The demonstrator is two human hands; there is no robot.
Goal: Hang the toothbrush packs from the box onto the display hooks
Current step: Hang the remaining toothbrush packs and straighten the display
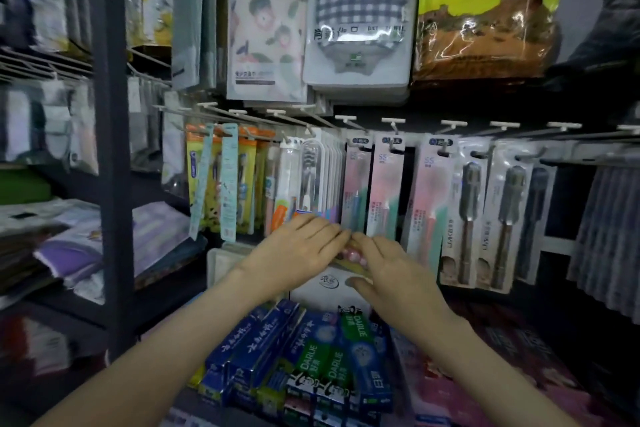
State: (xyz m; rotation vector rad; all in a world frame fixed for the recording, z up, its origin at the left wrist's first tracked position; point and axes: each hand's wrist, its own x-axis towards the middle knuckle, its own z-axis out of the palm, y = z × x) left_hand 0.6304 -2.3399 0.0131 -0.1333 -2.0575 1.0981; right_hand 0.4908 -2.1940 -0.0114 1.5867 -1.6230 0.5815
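Note:
My left hand [301, 248] and my right hand [391, 270] meet just above a white box [325, 288] at the middle of the shelf. Between the fingertips shows a toothbrush pack [353, 255] with pink and yellow on it, mostly hidden by both hands. My right fingers lie over it with the thumb underneath; my left fingers cover its left end. Above, display hooks [393, 125] carry rows of hanging toothbrush packs: pink and green ones [384, 191], grey-handled ones [467, 218] and orange-topped ones [242, 180].
Blue and green toothpaste boxes [311, 357] are stacked below the white box. Large hanging bags, a checked one [360, 10] and a yellow one [485, 10], fill the upper row. A dark metal upright [110, 149] stands left, with folded goods [79, 246] on shelves beyond it.

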